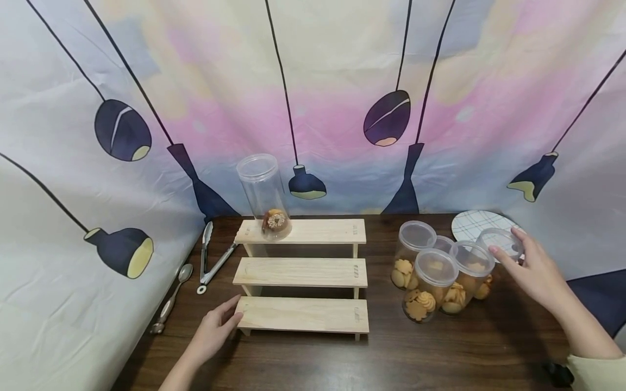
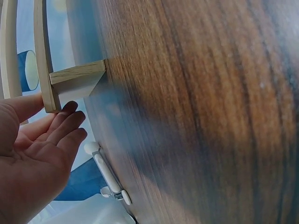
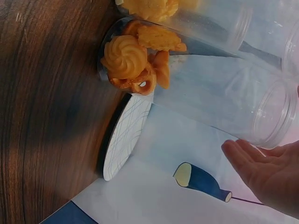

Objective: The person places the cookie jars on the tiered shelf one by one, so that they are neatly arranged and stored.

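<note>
Right hand (image 1: pixel 534 267): gripping the top of the far-right jar (image 3: pixel 210 98)
Far-right jar: right beside the other cookie jars (image 1: pixel 437 269), hard to tell if off the table (image 1: pixel 430 358) at all
Left hand (image 1: pixel 215 327): pinching the left end of the bottom shelf (image 1: pixel 303 315), probably just steadying
Jar grab: pretty much the current step, imo
Jar lift: probably next, calling for a snug hold, straight up, no bumping neighbours

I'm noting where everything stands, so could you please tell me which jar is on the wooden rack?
It is the jar at the left end of the top shelf; the other jars are all clustered to the right of the wooden rack.
</note>
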Motion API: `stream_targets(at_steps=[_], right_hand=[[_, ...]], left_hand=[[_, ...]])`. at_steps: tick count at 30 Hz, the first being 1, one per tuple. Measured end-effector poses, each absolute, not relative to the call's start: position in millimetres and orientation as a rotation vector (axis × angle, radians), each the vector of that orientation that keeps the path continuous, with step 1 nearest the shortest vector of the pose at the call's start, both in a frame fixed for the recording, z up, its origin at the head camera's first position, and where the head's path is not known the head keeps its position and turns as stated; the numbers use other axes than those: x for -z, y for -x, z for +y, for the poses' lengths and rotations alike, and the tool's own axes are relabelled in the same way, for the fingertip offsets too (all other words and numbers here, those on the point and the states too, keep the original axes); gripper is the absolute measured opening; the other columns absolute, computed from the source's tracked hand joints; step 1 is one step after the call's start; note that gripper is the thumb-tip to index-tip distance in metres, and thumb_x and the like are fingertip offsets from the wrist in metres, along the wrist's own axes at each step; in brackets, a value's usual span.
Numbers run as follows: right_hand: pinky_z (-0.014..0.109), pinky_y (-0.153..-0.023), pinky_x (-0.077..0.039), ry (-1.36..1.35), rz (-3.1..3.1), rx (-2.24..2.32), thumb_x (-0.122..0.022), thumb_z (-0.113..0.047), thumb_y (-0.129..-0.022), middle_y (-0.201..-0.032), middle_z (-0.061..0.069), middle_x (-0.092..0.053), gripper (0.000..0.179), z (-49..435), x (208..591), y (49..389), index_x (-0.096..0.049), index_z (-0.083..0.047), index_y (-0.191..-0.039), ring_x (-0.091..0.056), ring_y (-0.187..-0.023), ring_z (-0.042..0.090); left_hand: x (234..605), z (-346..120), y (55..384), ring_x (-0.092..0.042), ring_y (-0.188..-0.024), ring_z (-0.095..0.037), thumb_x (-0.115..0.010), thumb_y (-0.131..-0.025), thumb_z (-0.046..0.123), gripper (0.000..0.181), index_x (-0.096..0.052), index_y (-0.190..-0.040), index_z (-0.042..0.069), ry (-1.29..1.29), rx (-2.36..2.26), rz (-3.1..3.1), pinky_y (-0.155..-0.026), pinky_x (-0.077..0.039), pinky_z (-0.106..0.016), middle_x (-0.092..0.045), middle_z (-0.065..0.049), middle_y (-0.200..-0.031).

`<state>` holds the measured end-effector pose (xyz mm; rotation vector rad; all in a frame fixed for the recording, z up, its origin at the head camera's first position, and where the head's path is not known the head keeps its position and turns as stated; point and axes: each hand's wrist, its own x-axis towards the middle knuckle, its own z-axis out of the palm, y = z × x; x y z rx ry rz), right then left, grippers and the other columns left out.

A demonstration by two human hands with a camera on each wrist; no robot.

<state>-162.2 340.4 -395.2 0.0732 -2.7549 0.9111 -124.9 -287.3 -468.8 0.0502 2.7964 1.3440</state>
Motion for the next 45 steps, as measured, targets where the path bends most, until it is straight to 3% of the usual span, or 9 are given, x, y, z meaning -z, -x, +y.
stream_targets(at_steps=[7, 16, 18, 20, 24, 31, 38, 45], right_hand=[[0.069, -0.083, -0.035, -0.094, -2.808, -0.984, -0.049, -0.036, -0.1, -0.134, 0.047, -0.028, 0.079, 344, 395, 161, -0.006, 0.008, -0.15, -0.04, -0.11, 0.062], [0.066, -0.08, -0.038, -0.159, -2.887, -1.004, -0.051, -0.034, -0.1, -0.136, 0.046, -0.028, 0.081, 356, 392, 160, 0.0, 0.003, -0.152, -0.039, -0.112, 0.063], [0.055, -0.079, -0.045, -0.16, -2.909, -0.987, -0.052, -0.035, -0.1, -0.136, 0.046, -0.027, 0.083, 358, 391, 160, 0.0, 0.004, -0.152, -0.04, -0.111, 0.063], [0.037, -0.077, -0.049, -0.173, -2.922, -0.991, -0.053, -0.034, -0.099, -0.138, 0.045, -0.027, 0.084, 361, 390, 161, 0.0, 0.004, -0.152, -0.04, -0.112, 0.062], [0.018, -0.068, -0.043, -0.212, -2.94, -0.99, -0.06, -0.032, -0.096, -0.137, 0.044, -0.03, 0.088, 365, 390, 163, 0.0, 0.003, -0.152, -0.042, -0.112, 0.061], [0.003, -0.067, -0.037, -0.286, -2.835, -1.002, -0.07, -0.022, -0.091, -0.135, 0.04, -0.037, 0.093, 365, 399, 163, -0.005, 0.004, -0.152, -0.047, -0.107, 0.058], [-0.001, -0.072, -0.033, -0.329, -2.773, -1.08, -0.067, -0.018, -0.092, -0.139, 0.04, -0.033, 0.092, 364, 404, 164, -0.001, 0.0, -0.153, -0.041, -0.111, 0.061], [-0.003, -0.072, -0.031, -0.305, -2.748, -1.085, -0.067, -0.019, -0.093, -0.138, 0.039, -0.035, 0.088, 363, 405, 164, -0.006, 0.0, -0.153, -0.04, -0.111, 0.062]], left_hand=[[470, -287, 124, -0.06, -0.105, -0.023, -0.058, -0.098, 0.013, 0.048, -0.044, -0.138, -0.01, -0.05, -1.346, 2.798, -0.087, -0.049, -0.036, -0.058, -0.025, -0.124], [470, -286, 124, -0.059, -0.108, -0.027, -0.058, -0.098, 0.013, 0.047, -0.045, -0.137, -0.01, -0.075, -1.344, 2.815, -0.087, -0.049, -0.036, -0.057, -0.026, -0.125], [470, -286, 124, -0.06, -0.106, -0.026, -0.058, -0.098, 0.012, 0.046, -0.046, -0.136, -0.011, -0.081, -1.339, 2.827, -0.085, -0.05, -0.034, -0.058, -0.026, -0.123], [469, -286, 124, -0.061, -0.103, -0.023, -0.058, -0.097, 0.012, 0.046, -0.046, -0.136, -0.01, -0.07, -1.343, 2.827, -0.084, -0.05, -0.032, -0.06, -0.025, -0.122], [467, -285, 123, -0.061, -0.097, -0.018, -0.059, -0.097, 0.012, 0.046, -0.046, -0.137, -0.009, -0.052, -1.372, 2.798, -0.082, -0.05, -0.03, -0.061, -0.023, -0.12], [467, -285, 123, -0.062, -0.096, -0.019, -0.058, -0.097, 0.011, 0.046, -0.046, -0.137, -0.01, -0.048, -1.374, 2.794, -0.081, -0.05, -0.031, -0.061, -0.023, -0.12], [466, -285, 123, -0.062, -0.095, -0.019, -0.059, -0.097, 0.012, 0.047, -0.045, -0.137, -0.01, -0.049, -1.388, 2.781, -0.08, -0.051, -0.031, -0.061, -0.023, -0.12], [466, -285, 123, -0.061, -0.089, -0.018, -0.059, -0.097, 0.011, 0.047, -0.045, -0.137, -0.01, -0.037, -1.402, 2.77, -0.077, -0.05, -0.03, -0.061, -0.023, -0.119]])
